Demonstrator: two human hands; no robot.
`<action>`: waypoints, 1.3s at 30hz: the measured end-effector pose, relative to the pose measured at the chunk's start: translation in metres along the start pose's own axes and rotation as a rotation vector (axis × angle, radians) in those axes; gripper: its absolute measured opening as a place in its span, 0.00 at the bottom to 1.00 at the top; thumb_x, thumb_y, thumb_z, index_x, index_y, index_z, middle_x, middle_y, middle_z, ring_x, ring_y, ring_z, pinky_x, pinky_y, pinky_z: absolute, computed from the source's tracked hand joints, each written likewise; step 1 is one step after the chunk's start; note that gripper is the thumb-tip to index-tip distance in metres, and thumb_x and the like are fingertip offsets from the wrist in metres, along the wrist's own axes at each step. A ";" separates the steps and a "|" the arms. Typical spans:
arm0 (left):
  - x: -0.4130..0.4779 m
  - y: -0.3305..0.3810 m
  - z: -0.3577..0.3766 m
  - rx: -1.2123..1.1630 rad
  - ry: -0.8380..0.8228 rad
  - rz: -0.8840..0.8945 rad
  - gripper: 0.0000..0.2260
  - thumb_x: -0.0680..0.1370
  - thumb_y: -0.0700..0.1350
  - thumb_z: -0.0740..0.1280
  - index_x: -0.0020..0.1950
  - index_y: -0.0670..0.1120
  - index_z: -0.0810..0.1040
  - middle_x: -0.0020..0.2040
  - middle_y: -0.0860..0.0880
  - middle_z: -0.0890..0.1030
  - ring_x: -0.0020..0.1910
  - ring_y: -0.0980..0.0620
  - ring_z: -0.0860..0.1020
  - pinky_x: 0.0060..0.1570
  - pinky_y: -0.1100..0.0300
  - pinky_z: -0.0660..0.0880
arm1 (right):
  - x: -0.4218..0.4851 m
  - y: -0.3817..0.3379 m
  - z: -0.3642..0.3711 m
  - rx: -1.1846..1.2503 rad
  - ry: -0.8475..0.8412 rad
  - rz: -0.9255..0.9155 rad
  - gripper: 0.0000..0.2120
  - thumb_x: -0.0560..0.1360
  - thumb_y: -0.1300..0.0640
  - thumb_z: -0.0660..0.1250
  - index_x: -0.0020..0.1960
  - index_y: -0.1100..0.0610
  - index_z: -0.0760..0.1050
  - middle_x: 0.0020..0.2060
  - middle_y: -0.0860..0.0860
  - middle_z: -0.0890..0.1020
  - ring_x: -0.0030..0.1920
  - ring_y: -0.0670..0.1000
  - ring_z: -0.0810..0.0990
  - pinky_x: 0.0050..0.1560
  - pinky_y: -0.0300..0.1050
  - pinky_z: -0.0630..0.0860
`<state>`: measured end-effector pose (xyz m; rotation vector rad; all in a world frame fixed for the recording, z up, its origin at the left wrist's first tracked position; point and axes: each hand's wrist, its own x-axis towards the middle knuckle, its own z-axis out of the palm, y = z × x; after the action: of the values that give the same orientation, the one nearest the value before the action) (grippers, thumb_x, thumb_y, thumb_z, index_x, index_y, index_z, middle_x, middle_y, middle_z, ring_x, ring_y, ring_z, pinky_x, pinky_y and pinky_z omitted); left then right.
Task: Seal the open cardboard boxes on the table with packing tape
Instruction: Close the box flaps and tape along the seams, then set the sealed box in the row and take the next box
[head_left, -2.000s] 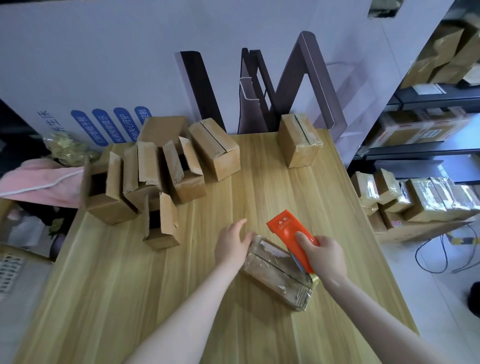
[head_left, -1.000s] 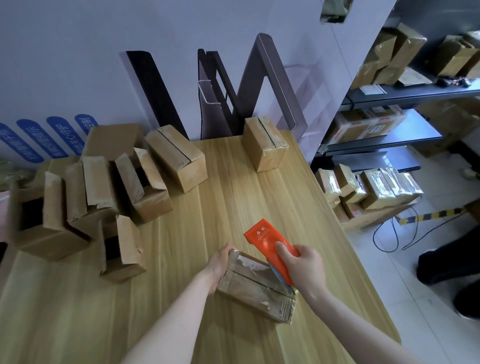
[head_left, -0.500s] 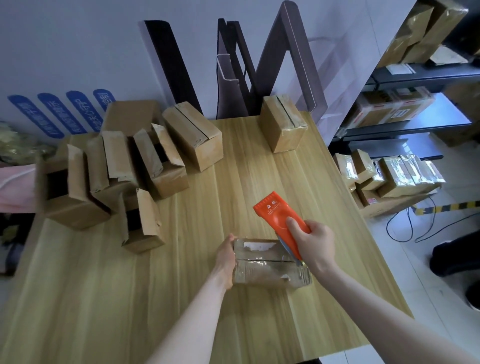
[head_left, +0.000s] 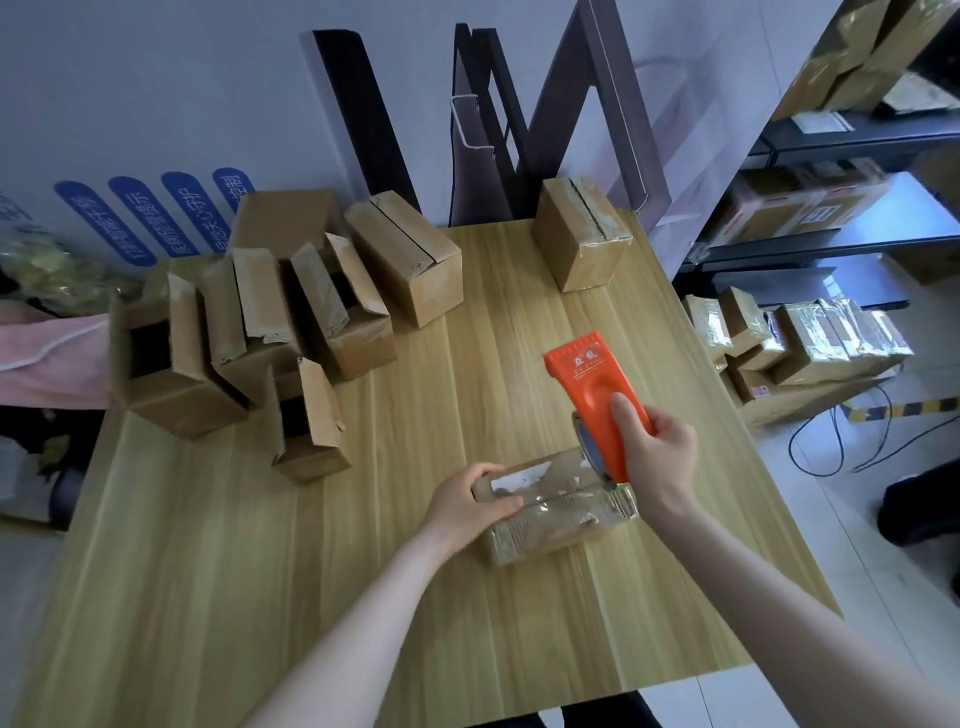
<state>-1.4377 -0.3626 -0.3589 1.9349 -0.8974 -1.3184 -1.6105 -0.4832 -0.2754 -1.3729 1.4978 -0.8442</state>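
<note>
A small cardboard box (head_left: 563, 512) wrapped in shiny clear tape lies on the wooden table (head_left: 467, 597) in front of me. My left hand (head_left: 467, 501) grips its left end. My right hand (head_left: 657, 457) holds an orange tape dispenser (head_left: 597, 400), whose lower end with the tape roll touches the box's right end. Several open boxes with raised flaps (head_left: 249, 338) stand in a cluster at the far left. Two closed boxes stand at the back: one in the middle (head_left: 410, 260) and one at the right (head_left: 582, 241).
Dark frame pieces (head_left: 519, 130) lean on the wall behind the table. Right of the table, taped parcels (head_left: 800, 343) sit on the floor below metal shelves (head_left: 841, 156) that hold more boxes. Cables (head_left: 831, 441) run over the floor. A pink cloth (head_left: 47, 358) lies at the far left.
I turned the box from slanted to nearly level across my view. My left hand went from its top to its left end. The dispenser stayed at its right end and now stands a bit higher.
</note>
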 end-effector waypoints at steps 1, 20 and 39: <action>-0.001 0.000 0.003 0.071 0.041 0.011 0.18 0.69 0.57 0.74 0.57 0.56 0.76 0.51 0.60 0.80 0.49 0.63 0.78 0.44 0.67 0.73 | -0.001 -0.003 -0.001 0.003 0.004 -0.004 0.26 0.76 0.49 0.69 0.36 0.73 0.73 0.26 0.58 0.70 0.27 0.51 0.69 0.26 0.44 0.65; 0.018 0.026 0.030 1.084 0.179 0.337 0.39 0.75 0.66 0.47 0.76 0.40 0.60 0.76 0.36 0.57 0.77 0.40 0.53 0.76 0.45 0.46 | -0.010 -0.012 -0.021 0.105 0.011 0.041 0.22 0.76 0.52 0.70 0.37 0.71 0.76 0.27 0.70 0.77 0.20 0.65 0.76 0.19 0.52 0.75; 0.248 0.171 -0.025 1.132 0.013 0.211 0.35 0.82 0.56 0.52 0.76 0.43 0.32 0.75 0.43 0.29 0.73 0.46 0.28 0.73 0.51 0.31 | 0.161 -0.026 -0.011 0.114 -0.048 0.110 0.20 0.74 0.48 0.72 0.36 0.65 0.78 0.31 0.73 0.75 0.28 0.75 0.74 0.21 0.68 0.73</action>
<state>-1.3791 -0.6586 -0.3442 2.4859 -2.0651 -0.6663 -1.6069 -0.6462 -0.2746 -1.2080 1.4519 -0.8094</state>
